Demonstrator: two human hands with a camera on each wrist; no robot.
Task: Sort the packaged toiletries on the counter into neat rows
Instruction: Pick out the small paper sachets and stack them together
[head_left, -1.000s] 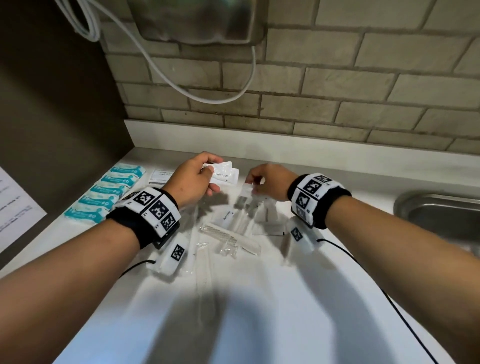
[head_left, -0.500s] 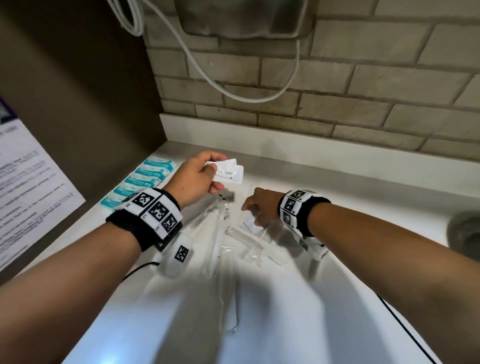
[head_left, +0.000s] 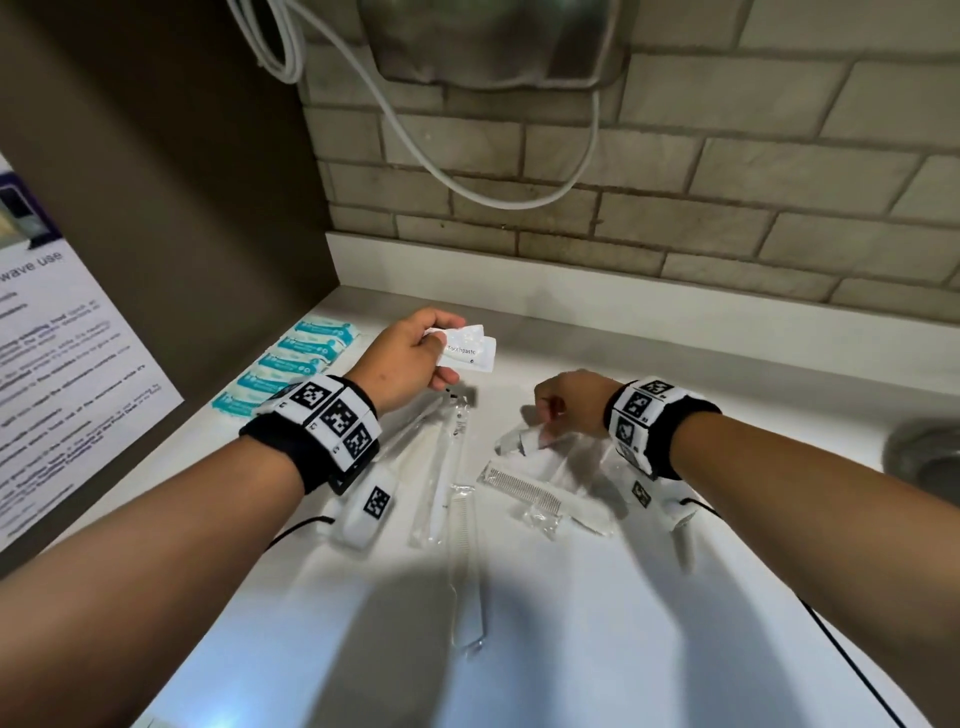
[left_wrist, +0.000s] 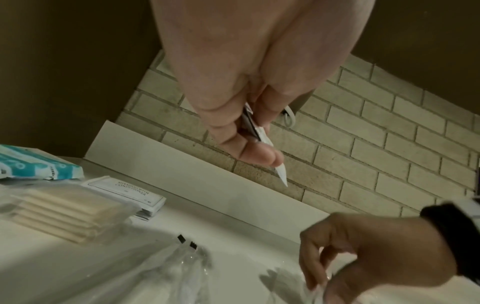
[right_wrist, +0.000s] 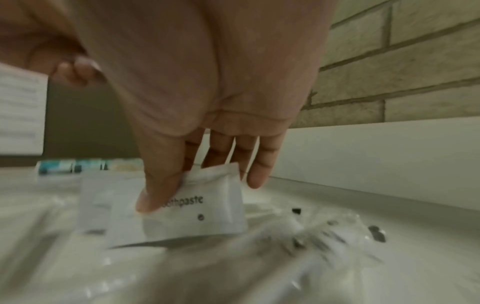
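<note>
My left hand (head_left: 415, 358) is raised above the counter's back left and grips two white toothpaste sachets (head_left: 470, 351). The left wrist view shows them edge-on between the fingers (left_wrist: 257, 131). My right hand (head_left: 553, 415) is low over the loose pile. Its thumb and fingers pinch another white toothpaste sachet (right_wrist: 207, 207) by the top edge. Under the hands lie clear-wrapped toothbrushes (head_left: 441, 467) and a wrapped comb (head_left: 524, 491). A row of teal packets (head_left: 291, 364) runs along the left wall.
A conditioner sachet (left_wrist: 127, 191) and a pack of cotton swabs (left_wrist: 64, 209) lie behind the teal packets. A metal sink (head_left: 924, 457) is at the right edge. A hand dryer (head_left: 493, 36) and its cable hang on the brick wall.
My right hand has come from the back of the pile toward me and now pinches a sachet. The left hand has kept its sachets and stayed raised.
</note>
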